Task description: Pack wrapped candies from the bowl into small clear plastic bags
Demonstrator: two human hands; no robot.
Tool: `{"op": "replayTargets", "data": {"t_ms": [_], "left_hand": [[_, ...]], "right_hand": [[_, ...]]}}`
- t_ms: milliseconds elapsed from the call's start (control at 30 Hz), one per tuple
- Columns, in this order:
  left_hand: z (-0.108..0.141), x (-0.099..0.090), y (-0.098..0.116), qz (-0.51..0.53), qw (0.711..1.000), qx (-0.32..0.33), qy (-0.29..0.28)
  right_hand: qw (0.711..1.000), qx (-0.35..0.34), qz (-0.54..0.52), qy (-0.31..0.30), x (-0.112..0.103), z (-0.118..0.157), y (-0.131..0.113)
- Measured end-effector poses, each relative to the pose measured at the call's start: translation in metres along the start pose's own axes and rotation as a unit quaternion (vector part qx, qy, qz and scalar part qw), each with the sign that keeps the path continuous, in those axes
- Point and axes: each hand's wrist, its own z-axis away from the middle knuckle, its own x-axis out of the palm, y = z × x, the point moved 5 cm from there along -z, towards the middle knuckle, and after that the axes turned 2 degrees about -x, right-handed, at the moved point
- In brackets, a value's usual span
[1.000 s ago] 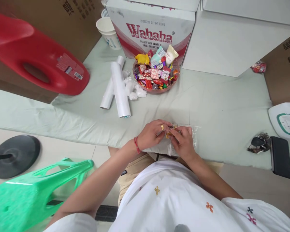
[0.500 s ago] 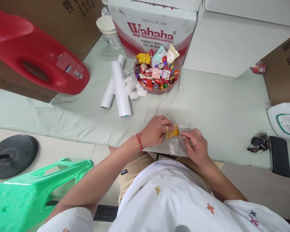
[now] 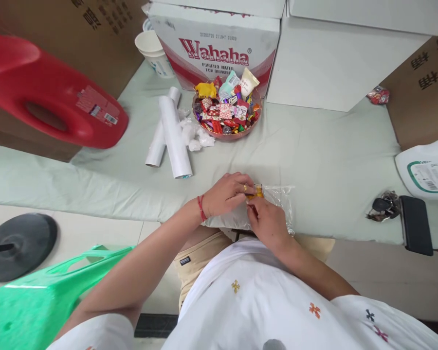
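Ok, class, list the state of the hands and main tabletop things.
Small glossy yellow piece, partly covered
Bare left hand, fingers bent over that piece
Bare right hand, fingertips close together at it
Clear plastic film, wrinkled, spread beneath the hands
Pinkish see-through round bowl, heaped with colourful wrapped sweets
Two white cylindrical rolls, crossed
White round cup, upright, open
Red plastic jug, top out of view
Black rectangular phone, lying flat

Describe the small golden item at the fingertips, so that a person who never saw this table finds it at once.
From the Wahaha box, go down past the bowl of sweets to the clear plastic at the near edge of the table. There, left hand and right hand meet at the small golden item, partly covering it. Its yellow colour stands out against the clear plastic.
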Motion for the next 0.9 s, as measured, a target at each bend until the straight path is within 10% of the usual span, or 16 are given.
{"op": "replayTargets", "data": {"t_ms": [500, 700, 900], "left_hand": [[-0.004, 0.014, 0.002, -0.077, 0.997, -0.024, 0.005], [0.002, 0.02, 0.002, -0.11, 0.994, -0.015, 0.009], [0.003, 0.023, -0.001, -0.143, 0.99, 0.005, -0.012]], "right_hand": [[0.949, -0.313, 0.042, -0.029, 0.047, 0.022, -0.042], [0.935, -0.34, 0.014, 0.096, 0.003, 0.067, 0.005], [0.952, -0.286, 0.057, 0.088, 0.002, 0.069, 0.047]]}}
